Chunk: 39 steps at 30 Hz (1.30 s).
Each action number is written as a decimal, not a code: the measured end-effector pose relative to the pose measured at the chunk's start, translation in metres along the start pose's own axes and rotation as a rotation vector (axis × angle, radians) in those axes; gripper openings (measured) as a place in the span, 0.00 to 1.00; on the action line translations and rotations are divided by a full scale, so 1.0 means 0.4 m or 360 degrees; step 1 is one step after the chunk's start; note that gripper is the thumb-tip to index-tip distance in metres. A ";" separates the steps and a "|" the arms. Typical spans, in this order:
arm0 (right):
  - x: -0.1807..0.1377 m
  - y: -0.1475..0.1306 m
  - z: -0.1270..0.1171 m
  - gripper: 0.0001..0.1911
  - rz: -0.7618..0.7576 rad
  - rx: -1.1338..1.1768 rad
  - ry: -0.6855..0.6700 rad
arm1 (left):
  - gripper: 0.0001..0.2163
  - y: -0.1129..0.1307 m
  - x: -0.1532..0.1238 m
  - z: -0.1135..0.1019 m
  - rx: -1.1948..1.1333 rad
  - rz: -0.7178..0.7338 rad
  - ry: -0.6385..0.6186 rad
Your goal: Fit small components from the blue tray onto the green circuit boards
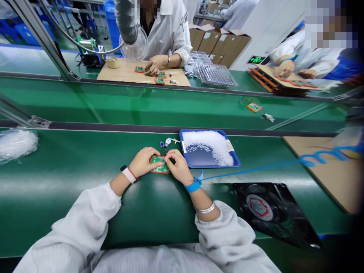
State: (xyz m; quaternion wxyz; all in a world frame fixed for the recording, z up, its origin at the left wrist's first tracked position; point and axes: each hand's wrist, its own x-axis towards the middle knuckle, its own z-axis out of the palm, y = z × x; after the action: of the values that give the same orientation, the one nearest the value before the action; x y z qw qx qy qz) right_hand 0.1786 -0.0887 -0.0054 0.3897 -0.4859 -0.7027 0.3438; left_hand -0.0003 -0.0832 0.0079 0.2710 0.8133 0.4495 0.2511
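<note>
A green circuit board [159, 169] with an orange rim lies on the green work surface. My left hand [142, 160] grips it from the left, thumb across its face. My right hand [179, 167] is closed in a pinch at the board's upper right; whatever sits between its fingertips is too small to make out. Just beyond the board lie a white connector [167, 142] on thin wires and a small blue part [162, 144]. A blue tray [210, 166], close to the right hand, holds many tiny white pieces [203, 138].
A blue coiled cord [256, 171] runs from my right wrist strap to the right. A black fan [267, 208] stands at the lower right, by a brown board [318, 167]. Clear plastic bagging [17, 145] lies left. Co-workers handle boards beyond the divider [159, 127].
</note>
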 end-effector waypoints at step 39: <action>0.118 -0.022 0.180 0.25 0.0532 0.1638 0.0733 | 0.18 -0.010 0.098 0.108 -0.0228 -0.0024 0.0714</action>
State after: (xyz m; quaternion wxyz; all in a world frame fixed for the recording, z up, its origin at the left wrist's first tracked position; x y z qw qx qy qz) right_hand 0.1011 -0.0538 -0.0208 0.6585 -0.4006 -0.2565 0.5832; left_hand 0.0439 -0.0567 -0.0195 0.2231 0.7125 0.4855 0.4548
